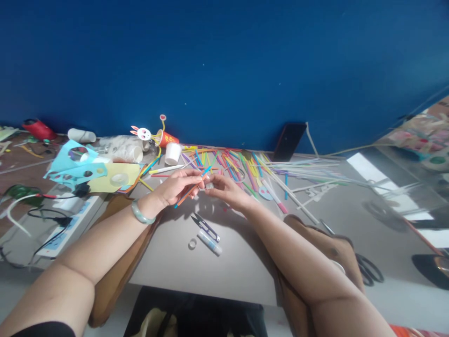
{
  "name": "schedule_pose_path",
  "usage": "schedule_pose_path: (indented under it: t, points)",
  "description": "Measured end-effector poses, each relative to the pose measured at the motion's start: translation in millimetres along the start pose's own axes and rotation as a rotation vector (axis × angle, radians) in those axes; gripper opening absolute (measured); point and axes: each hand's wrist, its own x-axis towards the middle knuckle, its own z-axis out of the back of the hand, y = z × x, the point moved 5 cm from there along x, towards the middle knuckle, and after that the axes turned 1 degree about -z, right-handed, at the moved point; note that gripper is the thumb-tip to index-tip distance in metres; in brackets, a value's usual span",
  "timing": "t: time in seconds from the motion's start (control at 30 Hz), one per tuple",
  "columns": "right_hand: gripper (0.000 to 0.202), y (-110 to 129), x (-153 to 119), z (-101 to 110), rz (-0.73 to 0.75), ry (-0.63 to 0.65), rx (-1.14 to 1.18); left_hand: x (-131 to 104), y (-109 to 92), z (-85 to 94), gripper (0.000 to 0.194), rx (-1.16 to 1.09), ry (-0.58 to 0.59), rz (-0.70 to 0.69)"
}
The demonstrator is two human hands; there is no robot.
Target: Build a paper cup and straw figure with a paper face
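My left hand (180, 185) is closed around a blue straw (207, 171) and an orange straw (185, 197), which lie slanted together across the fingers. Close against it, my right hand (228, 189) has its fingers curled and brought together at a small pale thing (209, 185), too blurred to name. On the table just below the hands lie dark thread snips (206, 227), a glue stick (210, 243) and a small clear tape ring (192, 243).
Many coloured straws (245, 168) spread behind my hands. A white paper cup (172, 153), an orange cup with a rabbit face (166, 138) and cut blue paper (72, 164) stand or lie left. A phone (289, 141) leans on the wall; a power strip (68, 229) sits left.
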Motion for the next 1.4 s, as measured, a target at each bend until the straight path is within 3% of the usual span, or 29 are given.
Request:
schedule_pose_path:
  t: [0.27,0.53,0.73,1.07,1.2,1.4]
  points:
    - [0.024,9,-1,3,0.020,-0.143,0.011,4,-1,10.6,0.020,0.194,-0.135,-0.157]
    - [0.028,5,0,5,0.004,-0.210,-0.078,2,-5,9.0,0.027,0.404,-0.194,-0.232]
    - [0.023,13,-5,2,0.040,-0.253,-0.111,4,-1,11.9,0.030,0.606,-0.213,-0.389]
    - [0.029,9,-3,-2,-0.094,-0.294,0.155,-4,-3,11.5,0.034,0.841,-0.307,-0.500]
    - [0.028,10,-4,-8,-0.191,-0.294,0.368,-4,-3,10.3,0.035,0.768,-0.320,-0.499]
    - [0.028,14,-5,-9,-0.241,-0.228,0.481,4,-3,6.1,0.038,0.373,-0.213,-0.348]
